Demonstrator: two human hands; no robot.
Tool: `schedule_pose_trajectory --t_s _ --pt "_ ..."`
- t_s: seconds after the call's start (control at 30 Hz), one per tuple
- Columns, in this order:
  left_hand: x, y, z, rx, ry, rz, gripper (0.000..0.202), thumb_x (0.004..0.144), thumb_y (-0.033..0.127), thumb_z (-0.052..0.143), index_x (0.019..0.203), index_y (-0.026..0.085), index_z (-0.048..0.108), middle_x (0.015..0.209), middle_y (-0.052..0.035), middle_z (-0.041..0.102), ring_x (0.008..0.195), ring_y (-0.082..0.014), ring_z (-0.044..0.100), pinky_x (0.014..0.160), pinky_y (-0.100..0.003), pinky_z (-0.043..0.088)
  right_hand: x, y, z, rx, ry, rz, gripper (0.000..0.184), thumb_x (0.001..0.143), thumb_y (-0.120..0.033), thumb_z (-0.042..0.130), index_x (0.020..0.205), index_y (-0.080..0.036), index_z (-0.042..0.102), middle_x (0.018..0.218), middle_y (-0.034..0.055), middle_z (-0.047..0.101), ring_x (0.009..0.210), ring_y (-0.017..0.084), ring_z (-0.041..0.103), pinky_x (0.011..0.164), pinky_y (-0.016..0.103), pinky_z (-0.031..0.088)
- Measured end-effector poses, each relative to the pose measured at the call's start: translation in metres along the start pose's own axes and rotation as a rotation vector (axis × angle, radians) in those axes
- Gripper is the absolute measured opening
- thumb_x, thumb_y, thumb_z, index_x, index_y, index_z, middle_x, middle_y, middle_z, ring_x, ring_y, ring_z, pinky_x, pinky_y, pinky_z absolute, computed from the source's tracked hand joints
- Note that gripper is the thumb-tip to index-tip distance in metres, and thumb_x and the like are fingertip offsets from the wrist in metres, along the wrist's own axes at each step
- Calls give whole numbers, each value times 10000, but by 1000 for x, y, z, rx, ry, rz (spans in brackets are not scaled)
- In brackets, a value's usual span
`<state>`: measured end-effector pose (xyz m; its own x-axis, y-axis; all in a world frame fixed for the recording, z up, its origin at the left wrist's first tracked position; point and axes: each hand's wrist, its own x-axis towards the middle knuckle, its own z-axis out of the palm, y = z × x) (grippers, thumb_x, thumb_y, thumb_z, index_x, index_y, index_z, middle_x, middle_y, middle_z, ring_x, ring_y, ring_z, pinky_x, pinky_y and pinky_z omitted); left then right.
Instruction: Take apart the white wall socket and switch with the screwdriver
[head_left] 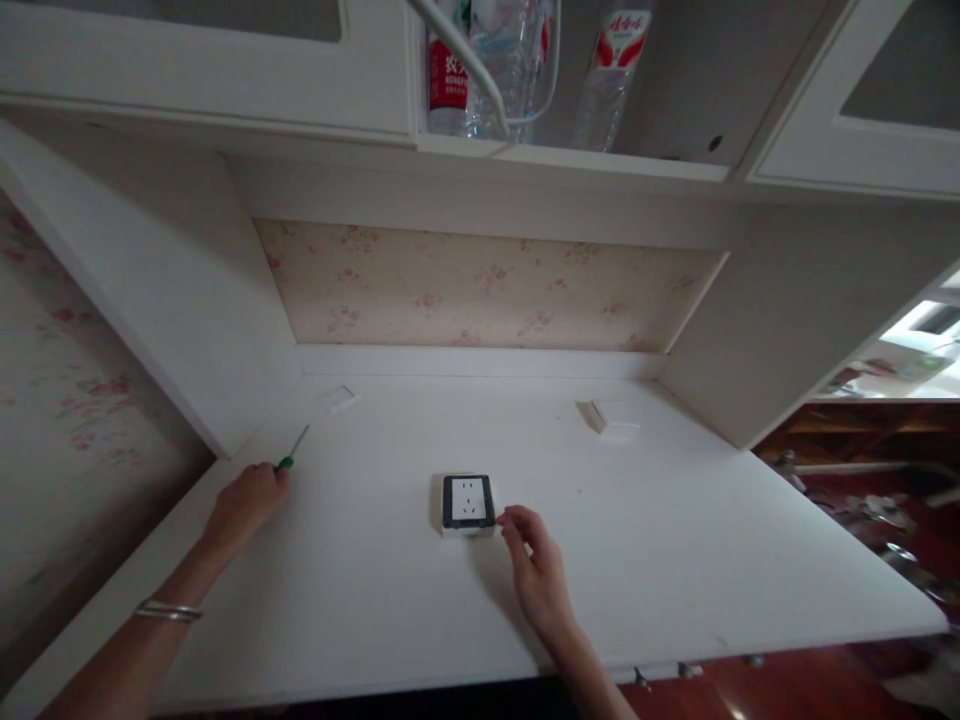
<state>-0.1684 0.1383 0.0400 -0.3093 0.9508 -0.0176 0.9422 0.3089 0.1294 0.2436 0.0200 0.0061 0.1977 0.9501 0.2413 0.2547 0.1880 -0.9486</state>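
My left hand (246, 502) is closed round the green handle of a screwdriver (285, 463) at the left side of the white tabletop (360, 590). The screwdriver's thin metal shaft points away and up to the right. Near the middle of the tabletop sits a wall socket (469, 499) with a white face and a dark frame, on a white base. My right hand (537, 572) is at the socket's right edge, thumb and fingers pinched together. Whatever lies between those fingertips is too small to make out.
A thin clear square cover (340, 398) lies at the back left, and a white box-like piece (616, 416) at the back right. Overhead, an open cupboard holds plastic bottles (611, 80), with a white bent rod (480, 75) before them. Side panels bound the tabletop.
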Motion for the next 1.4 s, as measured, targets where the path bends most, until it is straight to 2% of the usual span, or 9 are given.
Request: schedule_pose_trajectory --t_s 0.17,0.33,0.47,0.57,0.7,0.9,1.03,1.2,1.4 --pt "-66 71 -18 -717 -170 141 391 840 482 467 967 166 659 956 -89 707 933 -282 642 807 -358 470 -33 -30 8 -120 -259 -114 193 909 -300 490 1081 -265 572 991 57 631 810 192 606 682 309 513" --pt "-148 146 -19 -1386 -539 186 388 803 523 603 968 180 679 864 -72 708 857 -235 657 780 -334 494 -41 -49 16 -271 -339 -359 543 865 -219 545 1379 -321 405 1339 100 468 1082 253 558 884 395 523" --pt "-184 186 -17 -1704 -680 135 279 778 411 695 919 171 699 934 -78 695 907 -202 626 818 -288 481 -41 -47 13 -463 -282 -570 616 852 -222 595 1416 -316 366 1374 117 417 1149 273 519 926 440 514" --pt "-195 204 -20 -1837 -794 57 230 792 367 703 898 163 702 841 -53 674 779 -148 600 678 -227 463 -35 -44 3 -553 -135 -698 510 858 -191 592 1342 -278 457 1300 128 463 1137 266 519 885 425 527" --pt "-194 216 -25 -1864 -916 123 211 781 346 715 893 167 715 826 -38 646 728 -121 551 598 -201 404 -15 -54 -8 -417 30 -808 406 836 -187 615 1222 -265 516 1177 107 531 1075 262 530 874 469 497" --pt "-160 209 -15 -1426 -750 494 309 833 422 625 858 128 719 789 -54 648 684 -134 522 641 -241 402 34 -95 -11 326 393 -474 168 911 -240 506 1078 -250 515 1086 54 519 1059 207 558 943 488 444" --pt "-125 190 12 -1227 -399 469 367 794 473 642 992 166 681 910 -56 635 754 -161 555 675 -261 428 61 -115 -22 693 449 -255 81 870 -281 571 932 -255 525 892 -33 529 788 113 590 834 387 511" --pt "-104 181 49 -923 -178 627 776 602 460 804 1285 210 533 1346 -115 478 1242 -302 429 1037 -418 362 85 -120 -20 758 389 -136 198 820 -355 637 832 -229 484 693 -75 476 461 52 453 381 161 337" --pt "-103 183 61 -768 -141 701 874 592 487 811 1342 189 475 1370 -127 476 1281 -312 413 1096 -439 318 96 -115 9 746 235 -94 366 860 -498 537 682 -187 463 637 -70 446 359 34 390 311 174 244"
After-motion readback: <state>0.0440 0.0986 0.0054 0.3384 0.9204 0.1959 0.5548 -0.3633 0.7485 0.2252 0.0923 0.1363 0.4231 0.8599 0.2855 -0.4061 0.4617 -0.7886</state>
